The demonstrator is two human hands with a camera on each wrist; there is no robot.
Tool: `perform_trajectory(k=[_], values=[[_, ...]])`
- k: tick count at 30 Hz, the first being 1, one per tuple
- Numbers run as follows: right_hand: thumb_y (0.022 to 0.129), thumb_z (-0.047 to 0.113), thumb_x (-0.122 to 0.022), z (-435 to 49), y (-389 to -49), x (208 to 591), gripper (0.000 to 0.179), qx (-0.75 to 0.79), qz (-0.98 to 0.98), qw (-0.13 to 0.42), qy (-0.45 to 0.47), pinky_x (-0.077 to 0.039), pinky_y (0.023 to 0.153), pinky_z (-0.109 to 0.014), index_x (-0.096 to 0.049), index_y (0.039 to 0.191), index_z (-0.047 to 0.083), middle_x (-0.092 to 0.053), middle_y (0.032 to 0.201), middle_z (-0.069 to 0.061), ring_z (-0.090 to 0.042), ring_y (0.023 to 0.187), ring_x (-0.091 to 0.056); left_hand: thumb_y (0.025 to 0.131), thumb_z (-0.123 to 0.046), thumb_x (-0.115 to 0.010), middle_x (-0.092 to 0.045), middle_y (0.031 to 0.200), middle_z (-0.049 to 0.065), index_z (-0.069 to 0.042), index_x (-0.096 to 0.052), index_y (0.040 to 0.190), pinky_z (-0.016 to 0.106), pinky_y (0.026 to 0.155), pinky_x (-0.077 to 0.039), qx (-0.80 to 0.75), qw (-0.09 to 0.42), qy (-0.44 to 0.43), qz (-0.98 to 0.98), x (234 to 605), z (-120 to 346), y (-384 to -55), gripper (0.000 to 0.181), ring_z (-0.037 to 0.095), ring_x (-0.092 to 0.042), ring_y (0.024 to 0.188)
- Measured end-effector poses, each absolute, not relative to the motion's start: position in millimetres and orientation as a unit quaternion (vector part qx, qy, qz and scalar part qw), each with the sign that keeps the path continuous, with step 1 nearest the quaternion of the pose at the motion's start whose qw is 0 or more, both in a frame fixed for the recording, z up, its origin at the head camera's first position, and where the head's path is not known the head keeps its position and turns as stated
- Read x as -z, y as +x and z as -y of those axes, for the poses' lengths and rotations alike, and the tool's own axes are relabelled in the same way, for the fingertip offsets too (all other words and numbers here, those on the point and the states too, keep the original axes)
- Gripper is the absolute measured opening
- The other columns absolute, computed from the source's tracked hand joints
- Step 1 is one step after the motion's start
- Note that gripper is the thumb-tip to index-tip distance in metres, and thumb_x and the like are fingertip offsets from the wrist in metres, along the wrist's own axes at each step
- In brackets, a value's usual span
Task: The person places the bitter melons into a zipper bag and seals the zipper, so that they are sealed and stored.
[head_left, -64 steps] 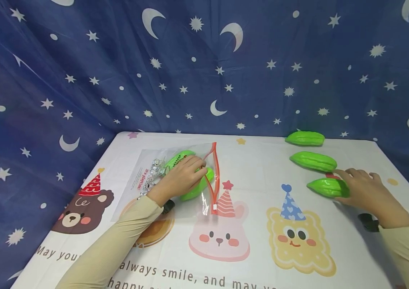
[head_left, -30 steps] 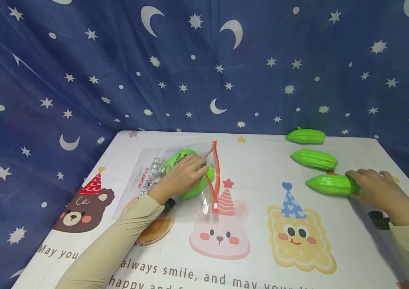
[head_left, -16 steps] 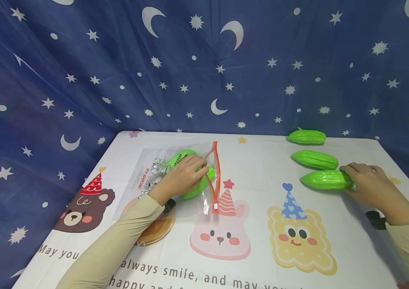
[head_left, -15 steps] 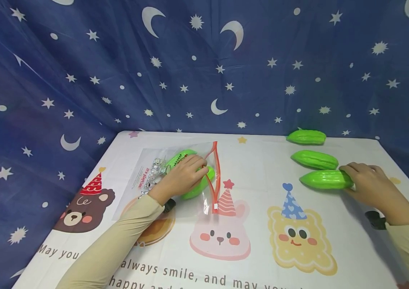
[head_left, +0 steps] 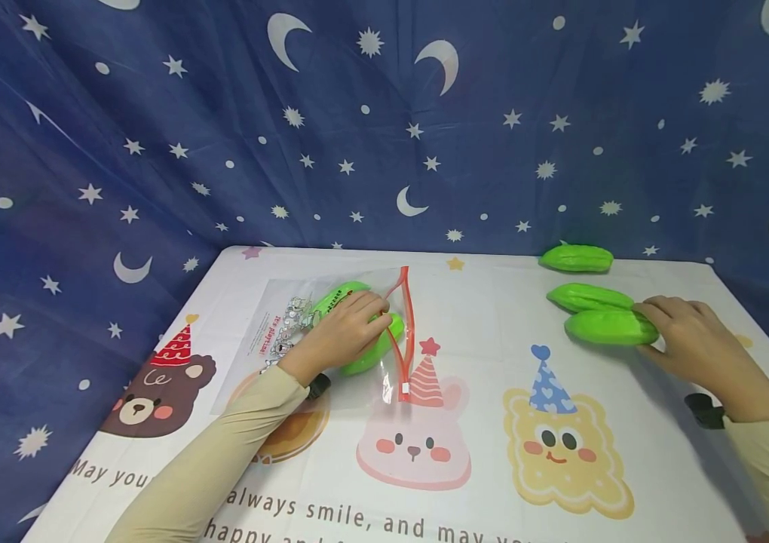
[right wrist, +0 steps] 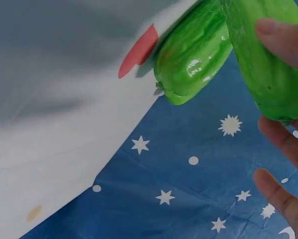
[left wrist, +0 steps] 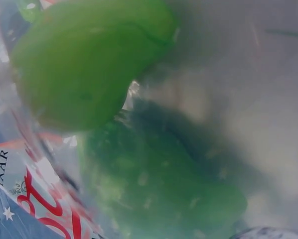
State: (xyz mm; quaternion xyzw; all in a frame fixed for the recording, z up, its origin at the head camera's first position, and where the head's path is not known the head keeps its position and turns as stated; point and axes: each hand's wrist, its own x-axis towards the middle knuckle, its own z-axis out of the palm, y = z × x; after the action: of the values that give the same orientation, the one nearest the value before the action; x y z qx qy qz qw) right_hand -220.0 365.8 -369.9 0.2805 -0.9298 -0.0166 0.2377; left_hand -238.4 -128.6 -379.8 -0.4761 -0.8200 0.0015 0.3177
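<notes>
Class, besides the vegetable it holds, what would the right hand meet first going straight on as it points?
Probably the middle green vegetable, beside the held one, though depth between them is unclear.

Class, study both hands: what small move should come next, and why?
Probably move the right hand, with its pinched green vegetable, toward the bag: its mouth gapes, the left hand holds its edge, and two green pieces lie inside.

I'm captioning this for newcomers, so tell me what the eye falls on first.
Probably the glossy green vegetable in the right hand, bright against the white tabletop. Next, the clear, red-edged bag left of centre in the head view, its opening pinched by the left hand. Behind everything hangs a dark blue cloth printed with moons and stars.
</notes>
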Motion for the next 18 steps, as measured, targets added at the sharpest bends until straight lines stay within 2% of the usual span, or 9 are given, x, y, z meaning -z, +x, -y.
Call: perform_trajectory(k=[6,7,8,10,11,13,18], values=[[0.043,0.010,-0.087,-361.2,-220.9,364.9,0.070,0.015,0.918,0.259,0.301,-0.043,0.075,-0.060,-0.059,0.105,-0.010,-0.061,0.098,-0.026,-0.041,0.092,-0.057,0.087,-0.008,-0.055,-0.061,0.099,0.007,-0.007,-0.062,0.093,0.034,0.099,-0.043,-0.001,0.316,-0.474,0.822,380.1,129.0,-238.1,0.009,0.024,-0.056,0.099],[0.053,0.022,-0.087,-360.4,-221.1,364.3,0.067,0.015,0.917,0.260,0.302,-0.043,0.075,-0.060,-0.059,0.105,-0.010,-0.061,0.098,-0.026,-0.041,0.092,-0.057,0.087,-0.008,-0.055,-0.061,0.099,0.007,-0.007,-0.062,0.093,0.034,0.099,-0.043,-0.002,0.316,-0.474,0.822,380.1,129.0,-238.0,0.009,0.024,-0.056,0.099],[0.064,0.035,-0.083,-359.4,-221.3,363.8,0.065,0.013,0.916,0.262,0.305,-0.043,0.076,-0.060,-0.059,0.105,-0.010,-0.061,0.098,-0.026,-0.041,0.092,-0.057,0.087,-0.008,-0.055,-0.061,0.099,0.007,-0.007,-0.062,0.093,0.034,0.099,-0.043,-0.002,0.316,-0.474,0.822,380.0,129.0,-237.9,0.008,0.024,-0.056,0.099],[0.081,0.058,-0.060,-357.4,-222.0,362.6,0.072,0.008,0.911,0.269,0.312,-0.043,0.076,-0.059,-0.059,0.105,-0.010,-0.061,0.098,-0.026,-0.041,0.092,-0.057,0.087,-0.008,-0.056,-0.061,0.099,0.007,-0.007,-0.062,0.093,0.034,0.099,-0.043,-0.002,0.317,-0.474,0.822,379.9,129.0,-237.7,0.008,0.024,-0.056,0.099],[0.086,0.065,-0.043,-356.1,-222.4,362.2,0.079,0.007,0.908,0.274,0.316,-0.044,0.076,-0.059,-0.060,0.105,-0.010,-0.061,0.098,-0.026,-0.041,0.091,-0.057,0.087,-0.008,-0.056,-0.061,0.099,0.007,-0.008,-0.061,0.093,0.034,0.099,-0.043,-0.003,0.317,-0.474,0.822,379.8,129.0,-237.6,0.008,0.024,-0.056,0.099],[0.085,0.068,-0.011,-353.2,-222.9,361.2,0.094,0.002,0.903,0.286,0.322,-0.044,0.075,-0.058,-0.060,0.104,-0.010,-0.062,0.097,-0.025,-0.040,0.090,-0.057,0.086,-0.008,-0.057,-0.061,0.099,0.007,-0.008,-0.061,0.093,0.034,0.099,-0.043,-0.002,0.318,-0.475,0.821,379.5,128.9,-237.3,0.008,0.024,-0.056,0.099],[0.086,0.069,-0.014,-344.1,-223.9,357.7,0.092,-0.019,0.896,0.296,0.330,-0.045,0.075,-0.056,-0.059,0.105,-0.009,-0.061,0.097,-0.025,-0.039,0.089,-0.057,0.085,-0.008,-0.058,-0.061,0.099,0.007,-0.007,-0.061,0.093,0.035,0.098,-0.044,0.001,0.326,-0.478,0.816,379.4,128.7,-237.7,0.008,0.024,-0.056,0.098]])
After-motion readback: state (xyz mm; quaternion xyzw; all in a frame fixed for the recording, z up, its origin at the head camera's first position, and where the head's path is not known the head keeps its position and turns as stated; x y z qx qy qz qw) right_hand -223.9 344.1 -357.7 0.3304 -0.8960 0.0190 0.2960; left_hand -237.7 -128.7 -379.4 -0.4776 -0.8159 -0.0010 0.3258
